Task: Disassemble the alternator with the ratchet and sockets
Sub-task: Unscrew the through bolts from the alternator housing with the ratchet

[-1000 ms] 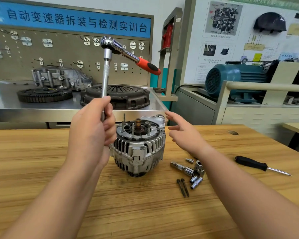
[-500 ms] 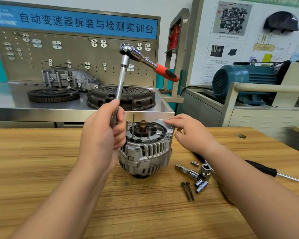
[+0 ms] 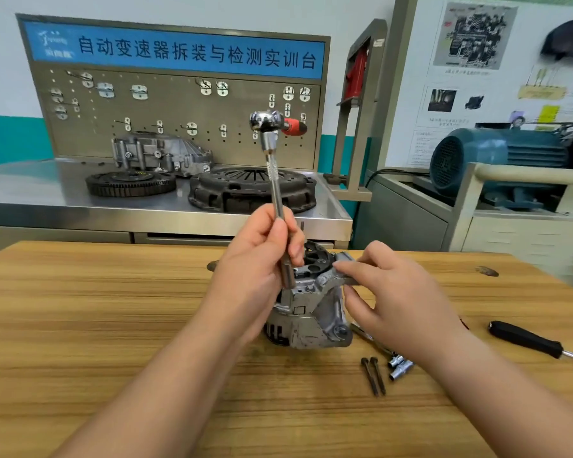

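While the alternator (image 3: 311, 312) sits mid-way across the wooden table (image 3: 113, 309), the left hand (image 3: 255, 279) grips the upright ratchet (image 3: 273, 173) over it and the right hand (image 3: 401, 299) pinches its right side.

alternator (image 3: 311, 312) dull silver-grey; ratchet (image 3: 267, 122) chrome, red grip; knurled band on extension (image 3: 275, 180); desk (image 3: 113, 325) tan wood grain; screwdriver (image 3: 523, 338) at desk's right edge black-handled; bolts (image 3: 372, 375) dark; sockets (image 3: 400, 367) chrome; banner (image 3: 179, 51) blue, white characters
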A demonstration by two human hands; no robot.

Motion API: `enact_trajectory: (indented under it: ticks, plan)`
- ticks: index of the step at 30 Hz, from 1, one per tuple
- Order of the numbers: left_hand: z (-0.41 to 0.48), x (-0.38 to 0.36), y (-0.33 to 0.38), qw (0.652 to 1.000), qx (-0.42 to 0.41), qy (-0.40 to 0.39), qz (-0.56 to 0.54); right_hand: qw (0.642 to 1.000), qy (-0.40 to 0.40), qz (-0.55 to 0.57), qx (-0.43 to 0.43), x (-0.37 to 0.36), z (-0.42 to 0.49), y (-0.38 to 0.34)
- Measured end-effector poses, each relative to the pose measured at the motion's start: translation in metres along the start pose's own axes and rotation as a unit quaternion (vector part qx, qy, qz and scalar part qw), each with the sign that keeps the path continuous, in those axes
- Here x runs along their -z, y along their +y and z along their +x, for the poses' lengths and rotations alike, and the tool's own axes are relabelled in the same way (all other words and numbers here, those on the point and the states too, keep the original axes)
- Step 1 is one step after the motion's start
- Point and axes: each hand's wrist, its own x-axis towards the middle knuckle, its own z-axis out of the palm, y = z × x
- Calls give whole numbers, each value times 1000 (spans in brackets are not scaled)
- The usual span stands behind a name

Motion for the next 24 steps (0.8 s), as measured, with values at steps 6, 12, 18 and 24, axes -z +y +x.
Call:
enact_trajectory:
  ticks: [6, 12, 18, 24]
  plan:
    - [9, -6, -11, 999, -6, -23, 22, 999, 23, 33, 3, -1, -2, -5]
    - [18, -6, -29, 997, -18, 0, 74, 998, 22, 52, 14, -2, -6, -4]
    - [20, -2, -35, 992, -24, -4, 125, 998, 16, 55, 10, -3, -7, -4]
    - [21, 2, -36, 994, -15, -15, 111, 981, 22, 187, -52, 2, 9, 3]
